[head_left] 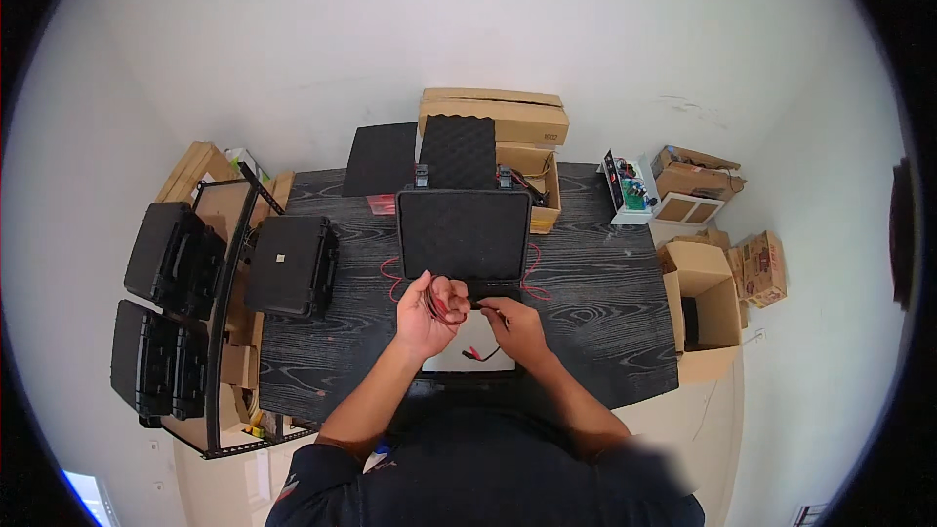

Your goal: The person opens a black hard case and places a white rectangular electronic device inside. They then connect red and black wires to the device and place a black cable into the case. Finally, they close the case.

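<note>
One coiled red-and-dark cable (437, 307) sits in the grip of the left hand (427, 324), whose fingers curl through the loops. The right hand (520, 334), just beside it, pinches a dark section of the cable between thumb and fingers. Just below the grip, two small ends, one red and one black (470, 355), show over one white panel (444, 360); whether they hang or rest there I cannot tell.

Directly beyond the hands stands the raised lid of one open black case (465, 236), with one red wire (393, 280) looping out on its left and another (533, 278) on its right. Behind the lid are two black sheets, one flat (381, 158) and one wavy (458, 148), plus two cardboard boxes, one long (498, 115) and one open (544, 197).

Left of the grip, one closed black case (288, 263) lies on the dark table (595, 303); farther left, four more black cases (156, 249) sit on one rack (223, 317). Far to the right and beyond is one white-framed device (632, 193) with a green board.
</note>
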A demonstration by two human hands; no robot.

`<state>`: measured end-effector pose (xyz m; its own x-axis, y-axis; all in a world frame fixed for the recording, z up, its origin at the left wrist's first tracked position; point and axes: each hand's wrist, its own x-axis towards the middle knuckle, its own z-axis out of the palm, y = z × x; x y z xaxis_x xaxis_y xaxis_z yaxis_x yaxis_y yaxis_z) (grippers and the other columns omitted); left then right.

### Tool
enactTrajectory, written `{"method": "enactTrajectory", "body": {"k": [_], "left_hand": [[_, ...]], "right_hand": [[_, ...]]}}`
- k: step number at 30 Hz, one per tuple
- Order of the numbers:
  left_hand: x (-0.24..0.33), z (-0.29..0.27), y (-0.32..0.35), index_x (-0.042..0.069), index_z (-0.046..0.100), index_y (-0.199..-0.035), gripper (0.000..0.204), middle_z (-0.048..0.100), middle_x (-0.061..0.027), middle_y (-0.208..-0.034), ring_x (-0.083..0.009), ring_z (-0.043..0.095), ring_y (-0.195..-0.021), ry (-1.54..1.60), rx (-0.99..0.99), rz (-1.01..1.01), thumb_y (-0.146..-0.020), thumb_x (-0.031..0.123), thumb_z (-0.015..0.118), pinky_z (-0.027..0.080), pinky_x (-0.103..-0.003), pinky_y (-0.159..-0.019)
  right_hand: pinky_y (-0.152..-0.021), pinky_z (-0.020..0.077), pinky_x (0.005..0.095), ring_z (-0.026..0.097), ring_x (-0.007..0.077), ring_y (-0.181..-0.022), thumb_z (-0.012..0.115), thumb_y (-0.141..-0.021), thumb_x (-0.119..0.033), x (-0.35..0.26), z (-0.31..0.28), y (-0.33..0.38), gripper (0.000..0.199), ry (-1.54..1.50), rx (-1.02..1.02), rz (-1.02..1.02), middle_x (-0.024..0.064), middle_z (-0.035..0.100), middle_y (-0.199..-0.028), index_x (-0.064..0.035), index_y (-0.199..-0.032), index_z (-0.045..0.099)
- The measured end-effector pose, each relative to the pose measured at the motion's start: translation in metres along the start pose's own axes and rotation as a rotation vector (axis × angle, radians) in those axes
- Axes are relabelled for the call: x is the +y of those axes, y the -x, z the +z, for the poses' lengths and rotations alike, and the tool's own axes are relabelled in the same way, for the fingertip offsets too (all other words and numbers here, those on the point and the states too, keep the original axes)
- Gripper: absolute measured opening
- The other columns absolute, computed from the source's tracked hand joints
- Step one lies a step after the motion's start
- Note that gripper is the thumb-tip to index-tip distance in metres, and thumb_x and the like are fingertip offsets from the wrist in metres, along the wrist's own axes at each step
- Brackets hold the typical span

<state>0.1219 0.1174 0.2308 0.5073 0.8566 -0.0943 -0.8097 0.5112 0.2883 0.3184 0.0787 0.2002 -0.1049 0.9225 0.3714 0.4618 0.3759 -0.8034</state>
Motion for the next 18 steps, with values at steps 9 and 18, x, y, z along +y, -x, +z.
{"method": "enactTrajectory", "body": {"k": [9,18], "left_hand": [[-0.006,-0.024,-0.007,0.004,0.065,-0.081,0.051,0.070,-0.0145,-0.104,-0.0275,0.068,-0.091,0.076,0.006,0.092,-0.109,0.041,0.043,0.057,-0.033,-0.077],[-0.021,-0.045,-0.030,-0.001,0.061,-0.125,0.054,0.063,-0.0186,-0.134,-0.0294,0.053,-0.137,-0.980,0.064,0.513,-0.115,0.040,0.029,0.038,-0.040,-0.118]], "right_hand": [[-0.092,0.0496,0.0356,0.062,0.0253,-0.106,0.059,-0.103,-0.008,0.010,0.000,-0.002,0.011,-0.143,-0.218,-0.048,0.0123,0.064,-0.111,-0.0009,-0.099,0.067],[-0.085,0.0499,0.0316,0.058,0.0127,-0.091,0.048,-0.112,-0.019,0.014,0.009,0.011,0.024,-0.398,-0.470,0.294,0.0029,0.061,-0.094,-0.0020,-0.101,0.061]]}}
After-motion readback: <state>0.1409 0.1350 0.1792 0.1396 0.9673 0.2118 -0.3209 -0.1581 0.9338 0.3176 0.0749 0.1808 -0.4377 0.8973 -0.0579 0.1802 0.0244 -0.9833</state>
